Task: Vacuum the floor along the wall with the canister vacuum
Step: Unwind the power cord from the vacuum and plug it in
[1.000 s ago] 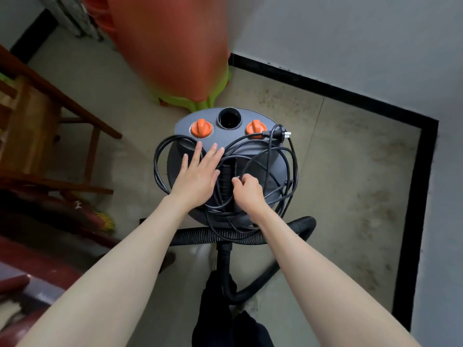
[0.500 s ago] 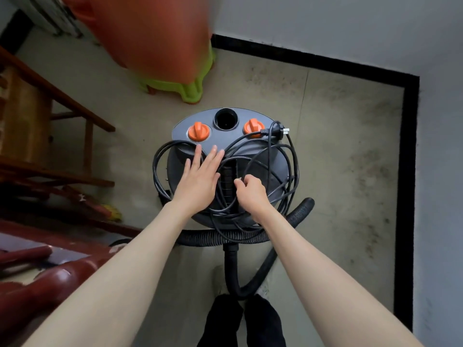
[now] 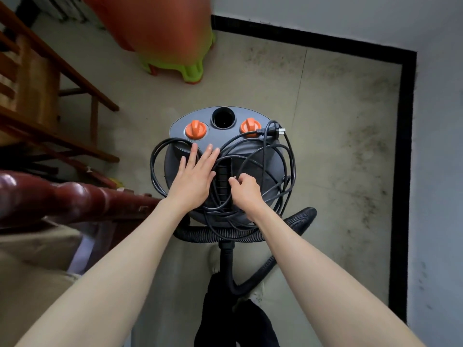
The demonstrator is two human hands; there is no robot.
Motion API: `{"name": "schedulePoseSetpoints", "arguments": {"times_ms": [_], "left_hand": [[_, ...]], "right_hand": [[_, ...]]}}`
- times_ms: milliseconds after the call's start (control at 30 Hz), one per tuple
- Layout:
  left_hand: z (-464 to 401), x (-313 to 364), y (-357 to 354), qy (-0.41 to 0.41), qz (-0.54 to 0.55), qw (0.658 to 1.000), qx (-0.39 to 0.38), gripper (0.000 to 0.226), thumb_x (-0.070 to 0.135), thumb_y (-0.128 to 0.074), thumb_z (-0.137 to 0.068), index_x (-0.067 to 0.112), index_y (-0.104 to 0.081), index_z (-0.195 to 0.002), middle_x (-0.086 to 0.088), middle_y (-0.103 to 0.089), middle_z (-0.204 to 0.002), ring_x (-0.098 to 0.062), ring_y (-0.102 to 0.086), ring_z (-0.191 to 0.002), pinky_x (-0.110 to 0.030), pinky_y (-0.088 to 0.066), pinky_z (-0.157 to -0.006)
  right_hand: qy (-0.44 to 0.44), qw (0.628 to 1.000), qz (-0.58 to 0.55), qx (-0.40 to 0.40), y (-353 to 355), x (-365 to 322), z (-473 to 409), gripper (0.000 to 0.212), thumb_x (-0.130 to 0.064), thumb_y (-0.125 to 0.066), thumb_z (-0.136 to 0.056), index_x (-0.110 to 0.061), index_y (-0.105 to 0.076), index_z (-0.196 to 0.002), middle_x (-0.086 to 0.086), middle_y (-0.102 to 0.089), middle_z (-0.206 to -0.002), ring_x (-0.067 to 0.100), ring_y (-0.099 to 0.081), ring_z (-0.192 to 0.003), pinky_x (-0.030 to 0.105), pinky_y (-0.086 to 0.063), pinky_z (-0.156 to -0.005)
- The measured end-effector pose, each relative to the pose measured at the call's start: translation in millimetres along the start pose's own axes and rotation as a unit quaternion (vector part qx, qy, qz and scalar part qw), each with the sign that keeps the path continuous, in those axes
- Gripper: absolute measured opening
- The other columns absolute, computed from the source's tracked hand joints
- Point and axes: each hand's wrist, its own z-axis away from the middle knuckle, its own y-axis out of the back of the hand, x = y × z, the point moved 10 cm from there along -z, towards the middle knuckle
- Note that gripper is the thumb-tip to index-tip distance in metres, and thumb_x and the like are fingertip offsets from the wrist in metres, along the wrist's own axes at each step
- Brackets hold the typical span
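Observation:
A dark grey canister vacuum (image 3: pixel 260 159) with two orange knobs stands on the tiled floor in front of me. A black power cord (image 3: pixel 288 171) lies in loose loops over its top, its plug (image 3: pixel 274 131) by the right knob. My left hand (image 3: pixel 195 181) rests flat on the lid with straight fingers. My right hand (image 3: pixel 246 191) has curled fingers that pinch the cord beside the black handle (image 3: pixel 223 171). The ribbed black hose (image 3: pixel 250 234) curls on the floor behind the canister.
A white wall with a black skirting band (image 3: pixel 406 171) runs along the right and the far side. An orange and green plastic stool stack (image 3: pixel 175 46) stands ahead. A wooden chair frame (image 3: pixel 50 96) and a dark red rail (image 3: pixel 62 196) are at the left.
The view has shifted so the canister sits lower and more to the right in it. My hands keep their places on the lid and cord.

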Motion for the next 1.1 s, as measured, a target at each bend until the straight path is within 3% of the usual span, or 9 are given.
{"name": "schedulePoseSetpoints", "arguments": {"times_ms": [167, 367, 567, 733, 967, 1033, 1100], "left_hand": [[43.4, 8.4, -19.1, -0.01, -0.001, 1.0, -0.012, 0.056, 0.02, -0.028, -0.104, 0.021, -0.002, -0.153, 0.004, 0.004, -0.161, -0.025, 0.017, -0.146, -0.042, 0.002, -0.118], [76.3, 14.0, -33.5, -0.043, -0.02, 0.999, -0.023, 0.056, 0.02, -0.03, -0.104, 0.022, -0.003, -0.153, 0.003, 0.002, -0.161, -0.026, 0.015, -0.146, -0.044, -0.001, -0.118], [116.3, 14.0, -51.5, -0.068, -0.055, 0.995, -0.04, 0.056, 0.023, -0.028, -0.104, 0.023, 0.0, -0.153, 0.004, 0.004, -0.161, -0.026, 0.014, -0.146, -0.045, -0.003, -0.118], [142.9, 14.6, -62.2, -0.065, -0.061, 0.995, -0.036, 0.056, 0.026, -0.026, -0.104, 0.024, 0.002, -0.152, 0.005, 0.006, -0.16, -0.025, 0.015, -0.146, -0.044, -0.004, -0.118], [180.5, 15.7, -79.9, -0.047, -0.069, 0.996, -0.036, 0.056, 0.028, -0.024, -0.104, 0.026, 0.005, -0.152, 0.006, 0.009, -0.16, -0.024, 0.017, -0.146, -0.044, -0.001, -0.118], [194.2, 15.1, -85.0, -0.042, -0.074, 0.996, -0.039, 0.056, 0.029, -0.024, -0.104, 0.026, 0.006, -0.152, 0.006, 0.01, -0.16, -0.024, 0.017, -0.146, -0.044, -0.001, -0.118], [206.1, 14.9, -88.6, -0.042, -0.074, 0.996, -0.038, 0.056, 0.029, -0.024, -0.104, 0.026, 0.005, -0.152, 0.006, 0.01, -0.16, -0.024, 0.017, -0.146, -0.045, 0.0, -0.118]], "right_hand": [[-0.028, 0.999, -0.038, 0.002, -10.3, 37.2, 35.5, 0.039, -0.021, -0.047, -0.101, -0.016, -0.033, -0.066, 0.0, -0.042, -0.067, 0.016, -0.036, -0.06, 0.031, -0.03, -0.055], [-0.048, 0.996, -0.068, 0.029, -27.2, 65.9, 70.7, 0.034, -0.022, -0.046, -0.101, -0.014, -0.038, -0.069, 0.002, -0.047, -0.07, 0.02, -0.045, -0.068, 0.036, -0.043, -0.07], [-0.046, 0.998, -0.045, 0.023, -44.8, 89.1, 104.6, 0.035, -0.019, -0.044, -0.102, -0.014, -0.036, -0.069, 0.002, -0.043, -0.07, 0.021, -0.044, -0.072, 0.04, -0.045, -0.075], [-0.037, 0.998, -0.043, 0.028, -53.0, 106.9, 125.0, 0.036, -0.019, -0.044, -0.102, -0.014, -0.034, -0.068, 0.002, -0.043, -0.068, 0.017, -0.041, -0.063, 0.031, -0.035, -0.058], [-0.037, 0.998, -0.053, 0.018, -64.6, 130.7, 152.4, 0.031, -0.017, -0.045, -0.102, -0.011, -0.037, -0.072, 0.006, -0.046, -0.073, 0.021, -0.045, -0.073, 0.049, -0.053, -0.086], [-0.034, 0.998, -0.051, 0.011, -69.5, 138.9, 161.1, 0.032, -0.016, -0.045, -0.102, -0.012, -0.036, -0.071, 0.004, -0.045, -0.072, 0.018, -0.044, -0.069, 0.044, -0.053, -0.079], [-0.02, 0.999, -0.032, 0.005, -73.4, 144.8, 168.2, 0.033, -0.016, -0.045, -0.102, -0.013, -0.035, -0.07, 0.002, -0.043, -0.069, 0.015, -0.04, -0.063, 0.03, -0.043, -0.062]]}}
